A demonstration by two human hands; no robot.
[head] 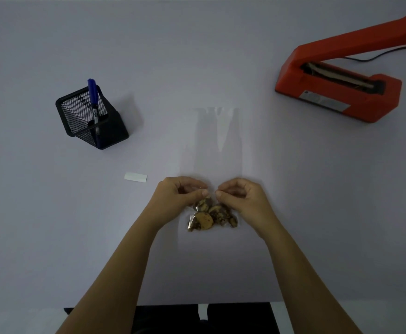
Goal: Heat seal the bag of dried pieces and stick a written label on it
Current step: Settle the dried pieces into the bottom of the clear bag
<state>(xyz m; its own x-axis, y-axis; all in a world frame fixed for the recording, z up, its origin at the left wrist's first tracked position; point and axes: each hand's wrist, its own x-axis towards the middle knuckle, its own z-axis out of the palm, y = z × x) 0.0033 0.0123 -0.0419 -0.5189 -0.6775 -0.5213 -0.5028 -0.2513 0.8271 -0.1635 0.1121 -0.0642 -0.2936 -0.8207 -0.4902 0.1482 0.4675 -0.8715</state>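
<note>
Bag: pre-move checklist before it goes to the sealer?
1. Both hands on the bag: left hand and right hand pinch it above the dried pieces. Ok.
2. Pieces settled at the near end: ok.
3. Far end of the bag flat and clean: cannot tell.
4. Heat sealer arm raised: ok.
5. Sealer powered: cannot tell.
6. Marker in the holder and label on the table: ok.

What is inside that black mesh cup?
One blue marker stands in the black mesh cup, its cap poking above the rim. The mesh and shadow hide the bottom, so anything lying there cannot be seen.
</note>
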